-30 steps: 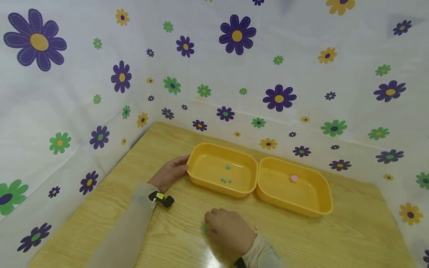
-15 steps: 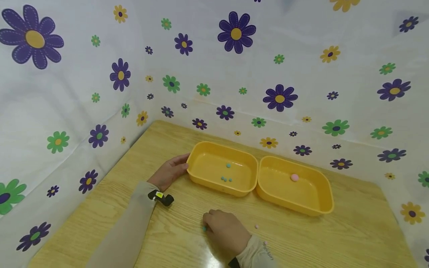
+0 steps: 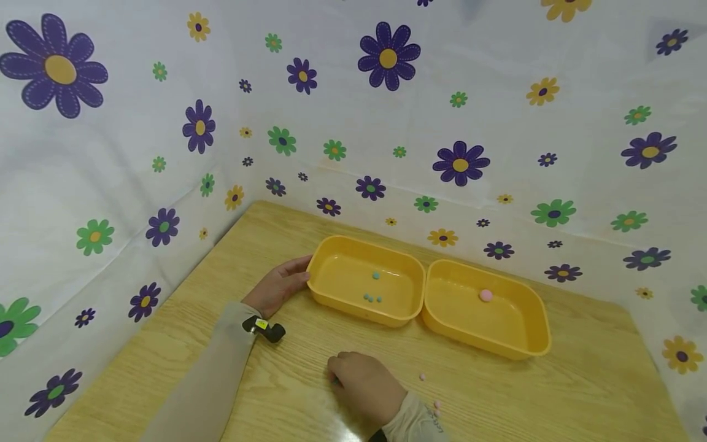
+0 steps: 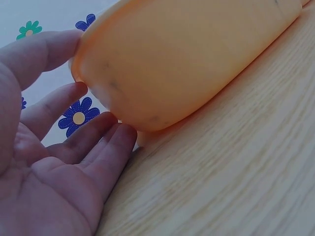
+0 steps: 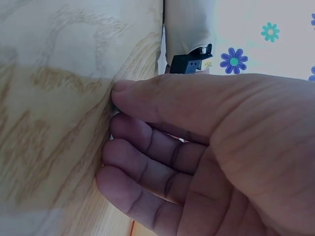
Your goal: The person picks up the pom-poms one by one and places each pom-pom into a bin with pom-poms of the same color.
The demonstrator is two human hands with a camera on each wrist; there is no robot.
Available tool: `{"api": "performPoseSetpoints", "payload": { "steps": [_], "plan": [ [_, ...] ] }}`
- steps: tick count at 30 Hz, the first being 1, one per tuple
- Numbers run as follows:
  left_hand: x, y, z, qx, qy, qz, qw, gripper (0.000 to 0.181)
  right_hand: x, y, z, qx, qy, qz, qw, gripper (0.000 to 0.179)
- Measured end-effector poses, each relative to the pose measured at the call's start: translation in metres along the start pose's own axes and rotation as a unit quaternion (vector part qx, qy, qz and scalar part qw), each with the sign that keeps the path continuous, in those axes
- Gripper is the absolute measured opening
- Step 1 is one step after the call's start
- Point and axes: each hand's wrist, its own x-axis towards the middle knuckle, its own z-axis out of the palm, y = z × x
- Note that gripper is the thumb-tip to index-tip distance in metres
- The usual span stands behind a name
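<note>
In the head view, my left hand [image 3: 276, 288] touches the left end of the left yellow tray [image 3: 361, 310]. In the left wrist view its fingertips rest against the tray's outer wall, the fingers loosely extended. Several small teal balls [image 3: 376, 275] lie in this tray. My right hand [image 3: 367, 383] is low over the table in front of the trays. Its thumb and forefinger pinch a small teal ball [image 3: 336, 380], mostly hidden by the fingers. The right wrist view has the fingertips down at the tabletop, the other fingers curled.
A second yellow tray [image 3: 475, 337] abuts the first on the right, with a pink ball [image 3: 485, 296] inside. Small pink balls [image 3: 422, 377] lie on the wooden table [image 3: 574, 393] beside my right wrist. A white flowered cloth [image 3: 342, 92] walls the back and left.
My right hand has shifted slightly left, and its fingers have closed over the teal ball that lay on the table. The left hand stays at the tray.
</note>
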Motion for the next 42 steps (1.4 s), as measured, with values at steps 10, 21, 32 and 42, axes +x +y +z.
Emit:
{"api": "performPoseSetpoints", "payload": {
  "steps": [10,21,32,42],
  "plan": [
    [-0.001,0.001,0.0,-0.007,-0.008,-0.001,0.9999,0.056,0.003,0.0,0.004,0.002,-0.014,0.014,0.9998,0.019],
    [-0.001,0.002,0.001,-0.014,-0.005,-0.006,0.9999,0.056,0.002,0.0,0.001,0.0,-0.017,0.011,0.9998,0.019],
    [-0.002,0.004,0.003,-0.011,-0.004,-0.006,0.9999,0.057,0.001,0.003,-0.004,0.009,-0.016,-0.004,0.9998,0.022],
    [-0.002,0.005,0.003,0.011,0.006,-0.013,0.9998,0.056,-0.002,0.015,-0.033,0.068,-0.003,0.0,0.9977,0.011]
  ]
}}
